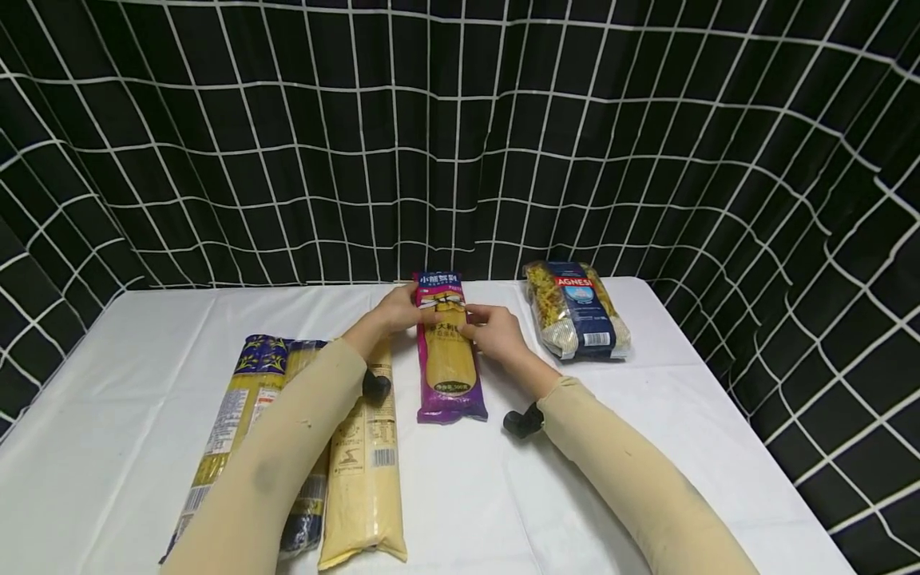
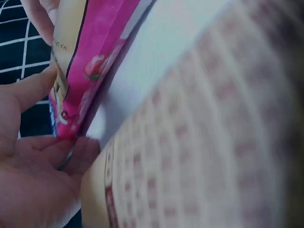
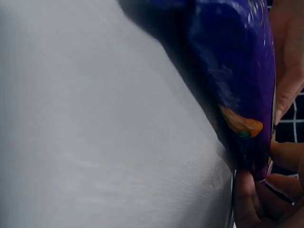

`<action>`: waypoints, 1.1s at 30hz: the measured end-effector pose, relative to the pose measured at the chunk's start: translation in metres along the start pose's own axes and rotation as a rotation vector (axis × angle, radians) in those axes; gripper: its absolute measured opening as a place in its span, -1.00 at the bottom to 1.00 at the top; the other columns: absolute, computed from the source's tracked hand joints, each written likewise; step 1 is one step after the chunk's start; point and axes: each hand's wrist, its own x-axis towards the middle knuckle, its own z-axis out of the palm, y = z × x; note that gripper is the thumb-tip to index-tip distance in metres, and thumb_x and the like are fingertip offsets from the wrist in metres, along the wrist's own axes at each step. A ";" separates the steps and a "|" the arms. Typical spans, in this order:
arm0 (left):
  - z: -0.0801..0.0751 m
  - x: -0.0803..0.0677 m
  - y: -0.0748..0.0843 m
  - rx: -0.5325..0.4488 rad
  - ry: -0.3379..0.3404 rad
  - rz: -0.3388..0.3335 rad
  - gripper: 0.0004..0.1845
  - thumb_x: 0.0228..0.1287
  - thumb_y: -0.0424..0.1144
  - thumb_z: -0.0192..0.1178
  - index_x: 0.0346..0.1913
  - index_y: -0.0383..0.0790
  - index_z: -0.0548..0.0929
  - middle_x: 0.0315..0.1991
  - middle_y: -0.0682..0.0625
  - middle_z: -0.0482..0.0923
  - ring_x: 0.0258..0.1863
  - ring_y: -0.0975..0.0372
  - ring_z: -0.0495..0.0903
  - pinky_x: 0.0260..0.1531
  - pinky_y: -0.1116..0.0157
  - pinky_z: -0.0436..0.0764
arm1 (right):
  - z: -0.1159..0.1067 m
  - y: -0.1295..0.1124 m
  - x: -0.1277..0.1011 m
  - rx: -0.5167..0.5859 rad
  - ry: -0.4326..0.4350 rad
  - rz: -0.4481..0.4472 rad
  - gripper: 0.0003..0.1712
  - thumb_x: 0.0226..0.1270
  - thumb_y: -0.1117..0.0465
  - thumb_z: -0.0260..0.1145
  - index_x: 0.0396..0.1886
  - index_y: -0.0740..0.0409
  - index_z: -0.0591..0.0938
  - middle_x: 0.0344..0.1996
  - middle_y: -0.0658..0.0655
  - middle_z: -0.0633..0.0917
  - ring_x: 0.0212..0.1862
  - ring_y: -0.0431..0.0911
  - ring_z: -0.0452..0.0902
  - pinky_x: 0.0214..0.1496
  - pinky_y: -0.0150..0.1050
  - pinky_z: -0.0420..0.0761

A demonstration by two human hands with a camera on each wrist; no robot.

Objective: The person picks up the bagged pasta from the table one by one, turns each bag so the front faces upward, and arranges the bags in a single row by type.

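Note:
A pink-and-purple bag of spaghetti [image 1: 451,359] lies lengthwise near the back middle of the white table. My left hand [image 1: 395,310] grips its left edge near the far end, thumb over the top. On the opposite edge my right hand [image 1: 497,331] pinches it, thumb also on the front. In the left wrist view the fingers [image 2: 85,154] of the left hand reach under the bag's pink side [image 2: 102,52]. The right wrist view shows the purple side [image 3: 232,66], with the right hand [image 3: 266,199] at its far corner.
Left of the spaghetti lies a cream noodle pack [image 1: 366,487], partly under the left forearm. Beside it are two blue-and-yellow spaghetti packs [image 1: 237,407], partly hidden by the sleeve. A blue AGNESI pasta bag [image 1: 578,311] sits at back right. A black gridded curtain [image 1: 446,144] surrounds the table.

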 end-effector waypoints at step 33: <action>-0.083 -0.104 -0.040 0.417 -0.049 0.177 -0.45 0.42 -0.19 0.29 0.37 -0.40 0.53 0.35 -0.31 0.51 0.37 -0.20 0.44 0.36 -0.09 0.45 | 0.061 -0.049 -0.141 -0.053 -0.335 -0.320 -0.12 0.28 0.15 0.54 0.53 0.25 0.40 0.35 0.27 0.49 0.01 0.00 0.70 0.04 -0.16 0.72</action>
